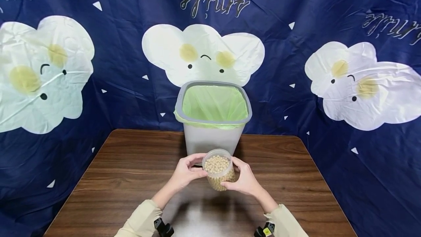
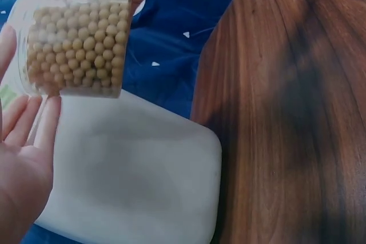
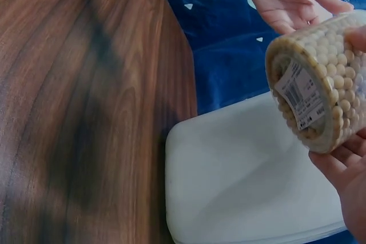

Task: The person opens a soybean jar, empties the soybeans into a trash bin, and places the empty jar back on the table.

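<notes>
Item: one clear jar (image 1: 217, 183) of round beige pieces (image 1: 216, 164), clamped between thumb and fingers of my right hand (image 1: 245, 180) and my left hand (image 1: 185, 174), before one grey-rimmed bin (image 1: 210, 138).

I note the head view facing down toward the tabletop's far edge (image 1: 148, 133); both wrist views, closer, share the bean jar (image 2: 80, 47).

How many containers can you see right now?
2: the jar held between the left hand and right hand, and the lined bin behind it. Anything behind the bin would be hidden.
</notes>
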### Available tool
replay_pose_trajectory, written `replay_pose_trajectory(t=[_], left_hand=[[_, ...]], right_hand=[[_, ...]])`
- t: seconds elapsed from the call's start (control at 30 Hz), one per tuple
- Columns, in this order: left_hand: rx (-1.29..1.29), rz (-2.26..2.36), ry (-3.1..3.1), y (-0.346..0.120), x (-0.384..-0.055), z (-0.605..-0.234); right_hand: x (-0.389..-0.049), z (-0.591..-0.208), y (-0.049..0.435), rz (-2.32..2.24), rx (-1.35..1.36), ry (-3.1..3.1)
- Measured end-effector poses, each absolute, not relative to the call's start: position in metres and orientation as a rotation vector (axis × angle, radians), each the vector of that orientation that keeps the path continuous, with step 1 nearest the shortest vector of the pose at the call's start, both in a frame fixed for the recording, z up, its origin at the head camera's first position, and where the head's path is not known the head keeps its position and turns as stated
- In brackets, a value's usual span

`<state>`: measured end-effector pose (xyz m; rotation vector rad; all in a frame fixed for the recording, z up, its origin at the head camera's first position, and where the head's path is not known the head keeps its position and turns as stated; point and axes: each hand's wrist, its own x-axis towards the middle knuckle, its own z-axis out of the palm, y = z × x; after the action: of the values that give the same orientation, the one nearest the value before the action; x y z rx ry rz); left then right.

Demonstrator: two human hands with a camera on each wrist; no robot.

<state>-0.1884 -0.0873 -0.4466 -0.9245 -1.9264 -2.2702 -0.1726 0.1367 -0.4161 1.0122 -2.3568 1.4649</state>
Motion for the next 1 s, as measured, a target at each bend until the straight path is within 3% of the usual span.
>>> replay_pose_trajectory(t=[0.27, 0.57, 0.9, 1.0], left_hand=[[-0.937, -2.385, -1.902, -0.086, -0.191, -0.446], [-0.721, -2.272, -1.893, -0.075, -0.191, -0.440], [-0.951, -2.355, -1.998, -0.085, -0.191, -0.437], [-0.897, -2.333, -2.000, -0.084, -0.189, -0.439]], right_hand=[[-0.171, -0.417, 0.134, 1.481, 1.026, -2.339], [-0.169, -0.417, 0.126, 1.386, 0.828, -2.298], [-0.172, -0.417, 0.135, 1.531, 1.042, -2.348], [-0.171, -0.418, 0.132, 1.505, 1.022, -2.341]])
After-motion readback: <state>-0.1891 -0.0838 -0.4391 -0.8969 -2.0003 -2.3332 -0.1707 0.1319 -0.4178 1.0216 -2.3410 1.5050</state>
